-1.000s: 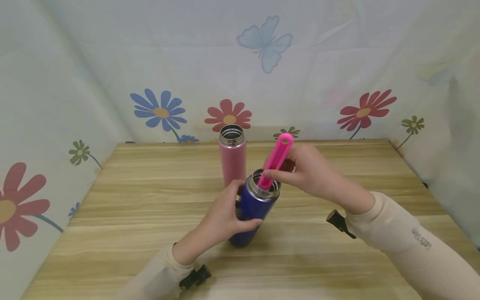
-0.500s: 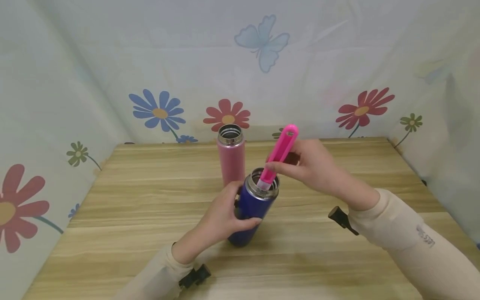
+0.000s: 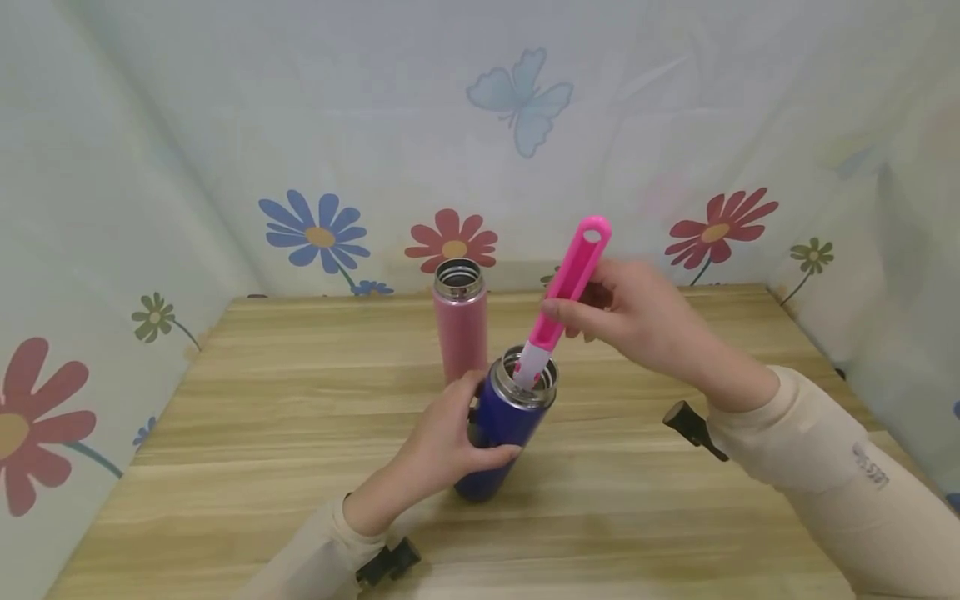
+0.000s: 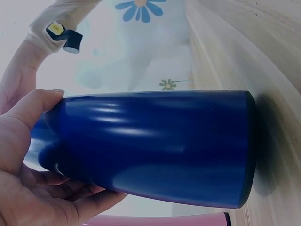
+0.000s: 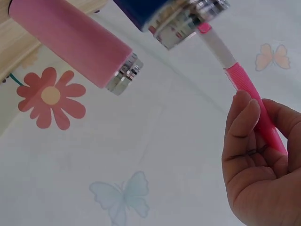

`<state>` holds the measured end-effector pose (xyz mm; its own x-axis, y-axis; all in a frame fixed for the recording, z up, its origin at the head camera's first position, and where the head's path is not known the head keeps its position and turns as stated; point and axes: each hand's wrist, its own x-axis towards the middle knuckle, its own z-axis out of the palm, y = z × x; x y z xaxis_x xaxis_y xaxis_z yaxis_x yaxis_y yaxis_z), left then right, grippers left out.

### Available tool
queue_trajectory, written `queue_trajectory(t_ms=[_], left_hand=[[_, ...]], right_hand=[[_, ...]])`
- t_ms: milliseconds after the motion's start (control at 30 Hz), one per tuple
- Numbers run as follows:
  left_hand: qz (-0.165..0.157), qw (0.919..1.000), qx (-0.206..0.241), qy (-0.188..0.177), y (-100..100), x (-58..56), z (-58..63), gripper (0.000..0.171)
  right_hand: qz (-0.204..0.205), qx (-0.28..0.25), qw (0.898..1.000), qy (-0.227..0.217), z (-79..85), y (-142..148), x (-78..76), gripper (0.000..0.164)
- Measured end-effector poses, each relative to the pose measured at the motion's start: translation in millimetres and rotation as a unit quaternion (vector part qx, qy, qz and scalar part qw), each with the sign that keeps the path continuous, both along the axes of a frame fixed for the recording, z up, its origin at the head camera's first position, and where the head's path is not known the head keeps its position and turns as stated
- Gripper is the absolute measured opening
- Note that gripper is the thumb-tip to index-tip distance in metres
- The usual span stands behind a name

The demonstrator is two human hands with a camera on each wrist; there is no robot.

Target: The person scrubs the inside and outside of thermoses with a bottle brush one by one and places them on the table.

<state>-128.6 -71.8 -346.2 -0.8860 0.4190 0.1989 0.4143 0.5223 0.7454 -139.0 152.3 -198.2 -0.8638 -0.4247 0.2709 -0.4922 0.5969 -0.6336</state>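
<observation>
A dark blue steel bottle (image 3: pixel 506 421) without a lid leans to the right over the table; my left hand (image 3: pixel 442 437) grips it round its side. The left wrist view shows my thumb and fingers round the upper part of that blue bottle (image 4: pixel 155 146), its base close to the tabletop. My right hand (image 3: pixel 648 321) pinches the pink handle of what looks like a bottle brush (image 3: pixel 577 271). Its white neck, with pink spots, slants down into the bottle's mouth. The head inside is hidden. In the right wrist view, fingers and thumb hold the brush (image 5: pixel 249 89) along its handle.
A pink bottle (image 3: pixel 461 337), also lidless, stands upright just behind the blue one. The wooden table (image 3: pixel 300 400) ends at a pale curtain (image 3: pixel 360 125) printed with flowers and a butterfly. Small dark devices sit at both wrists.
My right hand has risen up and to the right, drawing the brush partly out so that its white neck shows. The left hand and blue bottle have hardly moved.
</observation>
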Motion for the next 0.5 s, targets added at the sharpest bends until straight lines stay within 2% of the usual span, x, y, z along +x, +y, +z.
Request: queue_trajectory(t_ms=[100,500], left_hand=[[-0.001,1.0000,-0.002,0.006,-0.5,-0.6,-0.1,0.076],[-0.007,0.9999,0.004,-0.009,-2.4,-1.5,-1.4,0.073]], right_hand=[[-0.007,-0.011,1.000,0.011,6.6,1.7,1.4,0.017],[-0.005,-0.019,0.998,0.058,23.4,4.1,7.0,0.014]])
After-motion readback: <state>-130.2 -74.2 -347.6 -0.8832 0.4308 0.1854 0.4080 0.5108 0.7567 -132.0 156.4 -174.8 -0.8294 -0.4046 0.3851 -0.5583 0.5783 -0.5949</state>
